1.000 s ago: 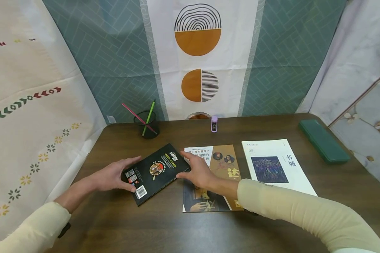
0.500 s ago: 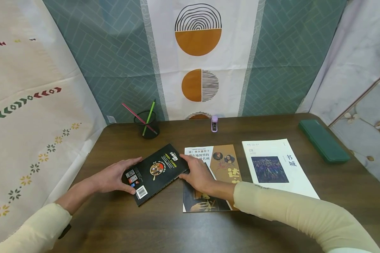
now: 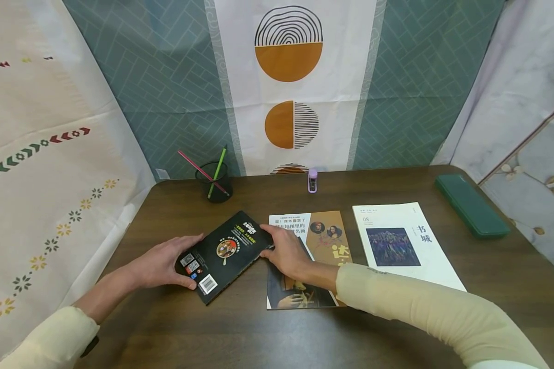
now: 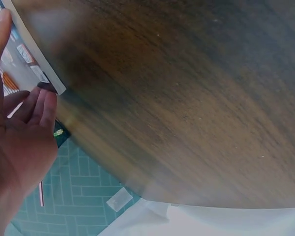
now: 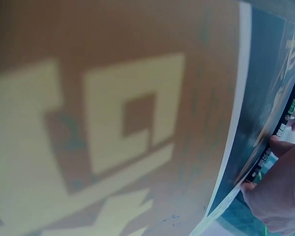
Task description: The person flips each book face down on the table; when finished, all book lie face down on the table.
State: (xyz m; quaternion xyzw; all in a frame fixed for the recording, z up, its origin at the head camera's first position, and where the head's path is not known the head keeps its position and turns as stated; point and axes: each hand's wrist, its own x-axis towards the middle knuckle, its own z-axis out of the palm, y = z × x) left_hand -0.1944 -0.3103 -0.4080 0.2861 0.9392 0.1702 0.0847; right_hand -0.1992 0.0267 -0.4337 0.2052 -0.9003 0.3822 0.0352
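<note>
A black book with a barcode, QR codes and a round food picture lies slanted on the desk, between both hands. My left hand holds its left end, thumb at the near edge and fingers at the far side. At the right end, my right hand grips the book with thumb and fingers. The left wrist view shows the left hand at the book's pale page edge. In the right wrist view, the right hand pinches the black spine.
A brown-and-white picture book lies under the right forearm. Right of it is a white book, then a green case. A black mesh pen cup with two pencils and a small purple bottle stand at the back.
The black book has shifted slightly left and toward me, turning a little. Both hands have moved with it, the right one drawing in to the left.
</note>
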